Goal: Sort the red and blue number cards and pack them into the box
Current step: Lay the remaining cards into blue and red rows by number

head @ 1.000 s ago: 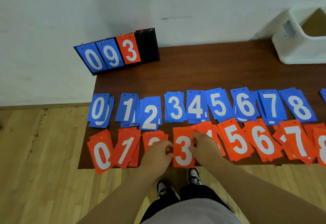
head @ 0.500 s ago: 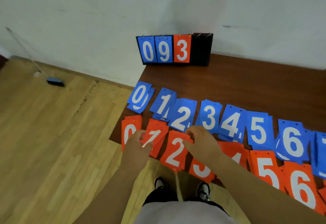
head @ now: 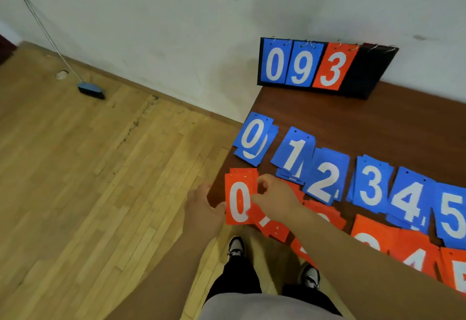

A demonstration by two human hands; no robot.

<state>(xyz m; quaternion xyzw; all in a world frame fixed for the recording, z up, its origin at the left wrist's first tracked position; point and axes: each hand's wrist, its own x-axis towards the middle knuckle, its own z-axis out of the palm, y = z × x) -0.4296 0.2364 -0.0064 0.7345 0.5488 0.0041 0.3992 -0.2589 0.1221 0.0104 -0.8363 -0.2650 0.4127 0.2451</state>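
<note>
The red 0 pile [head: 239, 198] lay at the left end of the red row, low in the middle of the frame, on the near left corner of the dark wooden table [head: 378, 123]. The right hand [head: 274, 198] was on the pile's right edge with fingers curled. The thumb lay on the top card and the index finger was bent above it, pinching that edge. The left hand [head: 201, 208] lay loose and spread at the table's left edge, fingers pointing up the frame, its thumb touching the pile's left edge. Both forearms came in from the bottom of the frame. The right one crossed over the red 1 pile [head: 272, 229] and hid much of the red cards beyond it.

Farther right along the near edge lay the red 3 pile [head: 370, 236] and the red 4 pile [head: 416, 256], partly overlapped. Above the red row ran blue piles: blue 0 [head: 252, 140], blue 1 [head: 293, 155], blue 2 [head: 325, 178], blue 3 [head: 372, 183], blue 4 [head: 411, 201] and blue 5 [head: 451, 216] at the right edge.

At the table's far side, against the white wall, stood a black flip scoreboard [head: 325, 67]. It held a blue 0, a blue 9 and a red 3 on metal rings. Its right-hand panel showed plain black.

On the wooden floor [head: 100, 193] at upper left a blue-headed broom [head: 90, 90] leaned on the wall. Two shoes [head: 235, 246] showed at the bottom.
</note>
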